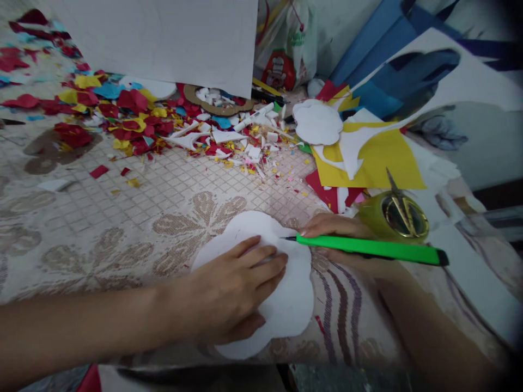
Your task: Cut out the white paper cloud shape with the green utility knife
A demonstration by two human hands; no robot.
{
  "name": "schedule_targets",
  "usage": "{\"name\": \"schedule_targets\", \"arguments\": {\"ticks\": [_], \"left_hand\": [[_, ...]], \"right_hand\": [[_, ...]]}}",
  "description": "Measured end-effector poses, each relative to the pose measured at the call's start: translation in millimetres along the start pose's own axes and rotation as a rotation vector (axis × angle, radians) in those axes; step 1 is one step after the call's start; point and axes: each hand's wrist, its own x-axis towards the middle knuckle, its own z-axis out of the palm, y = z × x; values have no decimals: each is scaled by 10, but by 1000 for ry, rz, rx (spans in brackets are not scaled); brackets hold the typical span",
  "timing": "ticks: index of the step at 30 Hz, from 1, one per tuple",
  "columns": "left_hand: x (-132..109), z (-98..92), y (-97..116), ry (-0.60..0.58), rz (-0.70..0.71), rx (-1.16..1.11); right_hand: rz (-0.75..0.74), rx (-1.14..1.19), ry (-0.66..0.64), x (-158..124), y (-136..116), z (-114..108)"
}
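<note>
A white flower-shaped cutout (286, 305) with a scalloped edge lies near the front of the patterned tablecloth. My left hand (237, 283) rests flat on it, fingers stretched out and pointing right. In my right hand (339, 234) is a bright green utility knife (376, 249), held nearly level. Its short blade points left, and the tip is at the upper right part of the cutout, close to my left fingertips. Most of my right fingers are hidden behind the knife.
Scissors (402, 209) rest on a roll of tape (371, 215) beyond my right hand. Yellow sheet (379, 158) and a smaller white cutout (317, 121) lie behind. Colourful paper scraps (134, 111) cover the back left, below a standing white board (171, 38). The table's front edge is close.
</note>
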Motion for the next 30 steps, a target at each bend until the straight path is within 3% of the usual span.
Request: {"name": "schedule_targets", "arguments": {"ticks": [30], "left_hand": [[10, -17, 2, -12, 8, 38]], "right_hand": [[-1, -13, -32, -2, 2, 23]]}}
